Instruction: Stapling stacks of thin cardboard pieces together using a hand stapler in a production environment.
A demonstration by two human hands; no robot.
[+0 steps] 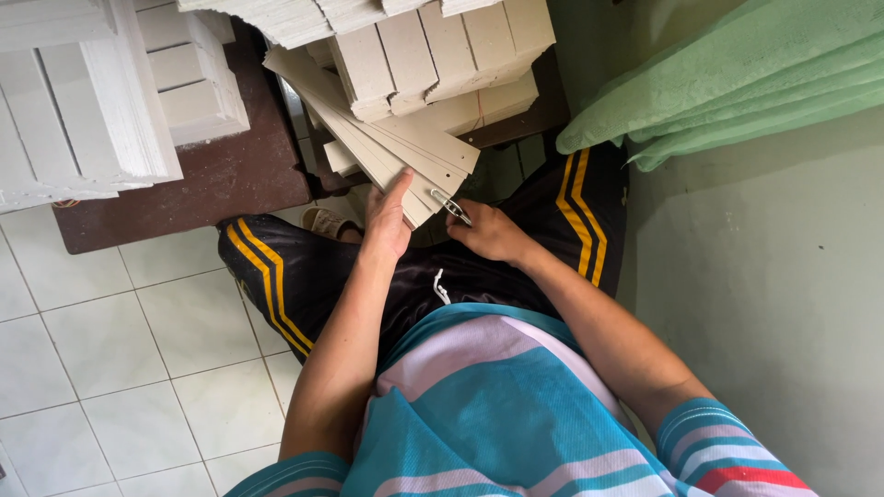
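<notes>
- The fanned stack of flat cardboard strips [387, 138] is pale beige-grey.
- The small metal clip [450, 206] is silvery.
- The low wooden bench [221, 175] is dark reddish brown.
- The bundled paper stacks [74, 101] are off-white.
- The glossy track trousers [304, 267] are black with paired yellow-orange stripes down each side.
- The striped knit shirt [497, 405] is teal with pale lilac bands; one sleeve carries a red band.
- The folded cloth [737, 83] is mint green.
- The tiled floor [110, 350] is glossy white with grey grout lines.
- The wall [773, 304] is dull grey-green.
</notes>
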